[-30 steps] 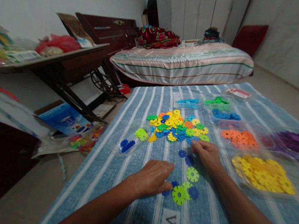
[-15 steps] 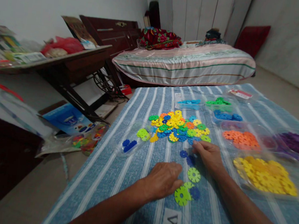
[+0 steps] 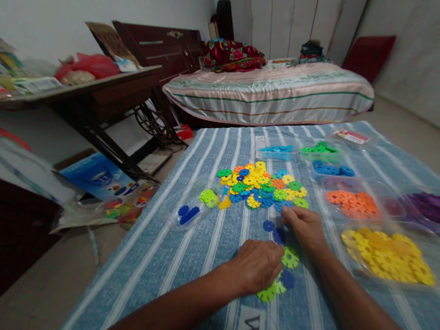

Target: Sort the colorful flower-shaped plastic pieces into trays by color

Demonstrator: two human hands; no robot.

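green flower discs [image 3: 291, 258], blue discs [image 3: 277, 236], flat on striped cloth [image 3: 180, 254]

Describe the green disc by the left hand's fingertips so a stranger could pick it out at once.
Start at the blue striped cloth and find the mixed pile of discs at its middle. Come toward the camera to the two hands: the left hand lies palm down, the right hand just beyond it. The green disc lies between them at the left fingertips, alone and whole, lime with notched petals, unlike the dark blue discs beside it.

A blue striped cloth [image 3: 196, 246] carries a pile of coloured discs [image 3: 262, 185] and clear trays [image 3: 390, 254].
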